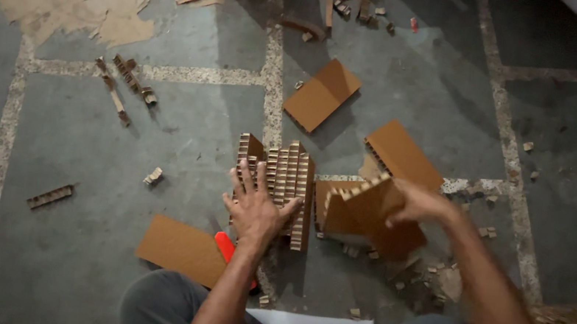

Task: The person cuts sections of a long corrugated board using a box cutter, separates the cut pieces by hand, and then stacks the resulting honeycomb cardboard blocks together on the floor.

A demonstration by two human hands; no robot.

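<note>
1. Left hand [255, 209]: fingers spread open, palm pressed flat on a honeycomb cardboard block [287, 184] standing on the floor [81, 157].
2. Right hand [420, 204]: closed around a brown cardboard piece [364, 208], held tilted just right of the block; view blurred here.
3. Red tool [225, 248] is seen under the left wrist, beside a flat cardboard sheet [180, 248].
4. Two more cardboard panels [322, 94] are laid further out; scraps [121, 80] are scattered to the left.

Dim grey stone-tiled floor [81, 157]; pale joints
</note>
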